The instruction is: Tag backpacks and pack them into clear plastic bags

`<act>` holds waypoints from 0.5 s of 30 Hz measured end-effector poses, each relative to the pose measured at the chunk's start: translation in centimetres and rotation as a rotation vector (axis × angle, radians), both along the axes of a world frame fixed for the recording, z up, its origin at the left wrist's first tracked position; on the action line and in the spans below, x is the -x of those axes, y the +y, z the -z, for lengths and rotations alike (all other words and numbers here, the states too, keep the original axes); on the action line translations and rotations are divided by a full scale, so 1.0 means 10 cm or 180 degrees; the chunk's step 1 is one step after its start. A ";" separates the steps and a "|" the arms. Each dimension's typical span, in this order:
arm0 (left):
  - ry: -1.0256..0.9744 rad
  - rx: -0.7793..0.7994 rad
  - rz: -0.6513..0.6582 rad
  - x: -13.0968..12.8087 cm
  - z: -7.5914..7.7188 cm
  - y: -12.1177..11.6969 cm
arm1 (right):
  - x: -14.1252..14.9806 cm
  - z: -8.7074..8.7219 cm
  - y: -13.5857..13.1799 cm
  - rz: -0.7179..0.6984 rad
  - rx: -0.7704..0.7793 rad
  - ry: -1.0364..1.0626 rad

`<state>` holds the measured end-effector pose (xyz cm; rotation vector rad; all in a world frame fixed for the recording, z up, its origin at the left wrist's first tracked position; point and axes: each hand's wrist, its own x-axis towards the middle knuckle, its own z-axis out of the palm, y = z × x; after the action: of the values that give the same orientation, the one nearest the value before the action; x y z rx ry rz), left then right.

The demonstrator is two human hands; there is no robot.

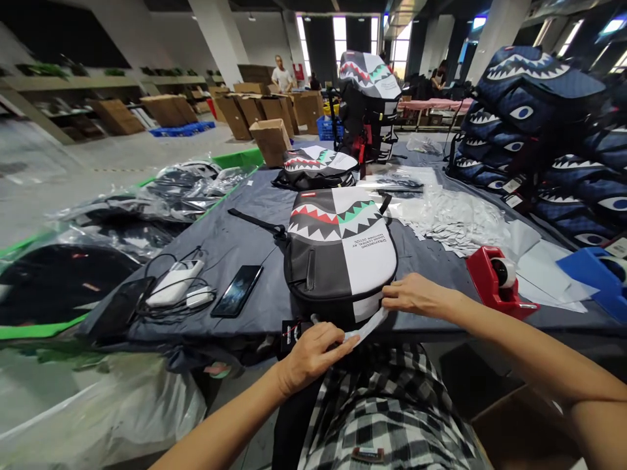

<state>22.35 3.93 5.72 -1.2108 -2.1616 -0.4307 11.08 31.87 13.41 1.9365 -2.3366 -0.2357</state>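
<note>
A black, grey and white backpack with a red and green shark-mouth print lies on the table, its printed lettering upside down to me. Along its near edge runs a whitish, translucent strip, which looks like film or soft wrapping. My left hand is closed on the strip's left part, just below the bag. At the bag's lower right corner, my right hand pinches the strip's other end. A black hang tag shows beside my left hand. What lies under my left fingers is hidden.
Left of the backpack are a phone and a white power bank with cables. A red tape dispenser and clear bags lie right. Behind stand stacked backpacks; bagged ones fill a green-edged bin.
</note>
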 end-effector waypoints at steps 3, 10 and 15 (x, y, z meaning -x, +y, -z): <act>0.0163 0.0233 0.0114 0.00 0.04 0.03 | -0.06 0.27 0.11 -0.0115 0.0223 0.0256; 0.0625 0.0839 0.0175 -0.01 0.11 0.06 | -0.22 0.86 0.33 0.0197 0.0660 0.0371; 0.0683 0.0650 0.0074 -0.02 0.15 0.08 | -0.47 0.72 0.24 0.0481 0.1933 0.0225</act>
<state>22.54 4.73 4.20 -1.3282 -2.0445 -0.0848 15.76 34.27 6.24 1.4375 -2.1639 0.3519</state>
